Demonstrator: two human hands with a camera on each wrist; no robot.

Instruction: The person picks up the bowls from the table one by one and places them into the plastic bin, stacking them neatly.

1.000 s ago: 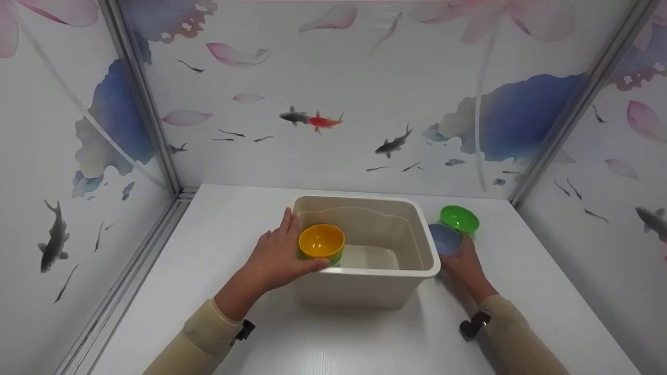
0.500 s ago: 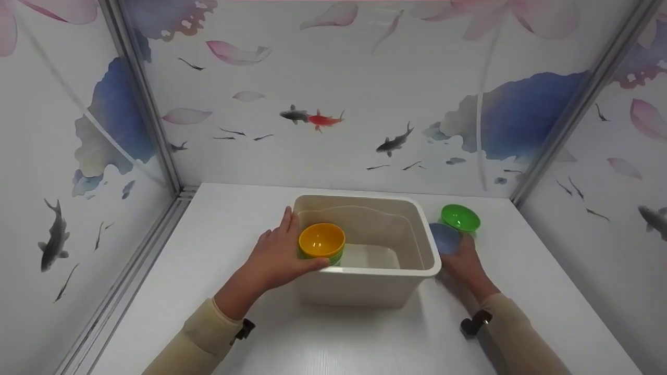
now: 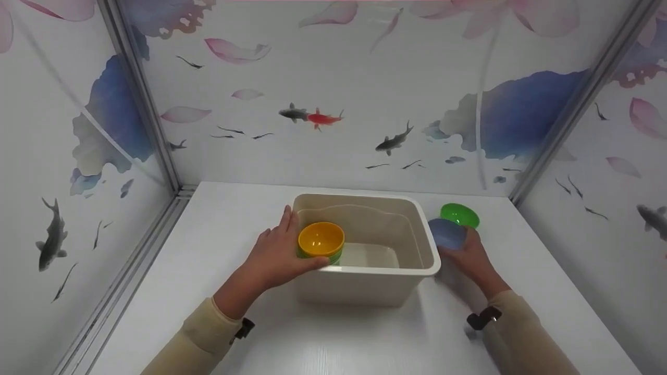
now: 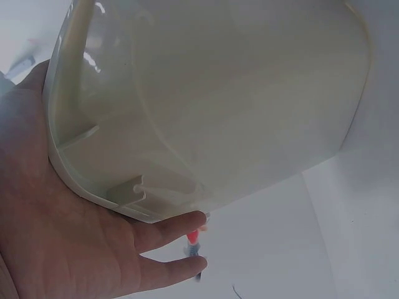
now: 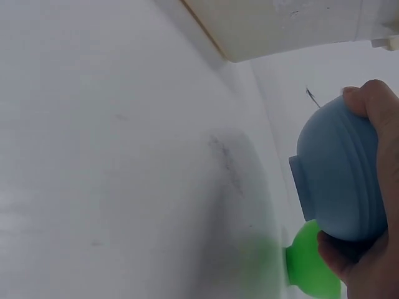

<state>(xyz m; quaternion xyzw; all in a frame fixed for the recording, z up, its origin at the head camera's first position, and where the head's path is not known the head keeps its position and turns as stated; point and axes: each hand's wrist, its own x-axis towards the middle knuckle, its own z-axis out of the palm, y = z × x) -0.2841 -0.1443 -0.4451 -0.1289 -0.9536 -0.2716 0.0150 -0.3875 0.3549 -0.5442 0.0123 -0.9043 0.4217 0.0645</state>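
My right hand [image 3: 471, 260] grips a blue bowl [image 3: 446, 234] by its side, just right of the beige plastic bin [image 3: 359, 286]. In the right wrist view, thumb and fingers clasp opposite sides of the blue bowl [image 5: 340, 168], whose foot is off the white table. Behind it stands a bright green bowl [image 3: 457, 212]. My left hand [image 3: 276, 255] rests on the bin's left front corner, thumb along the front rim. The left wrist view shows its fingers [image 4: 174, 227] fairly straight against the bin's outside. Inside the bin, a yellow bowl [image 3: 321, 239] sits on a green one [image 3: 336, 258].
The white table [image 3: 234, 333] is bounded by printed panels with fish and petals at the back [image 3: 333, 67] and both sides. Metal rails [image 3: 143, 99] run along the panel corners. A small black device [image 3: 484, 317] is strapped at each wrist.
My right hand has raised the blue bowl a little and shifted slightly right, so it overlaps the green bowl more. The left hand and the bin keep their places.
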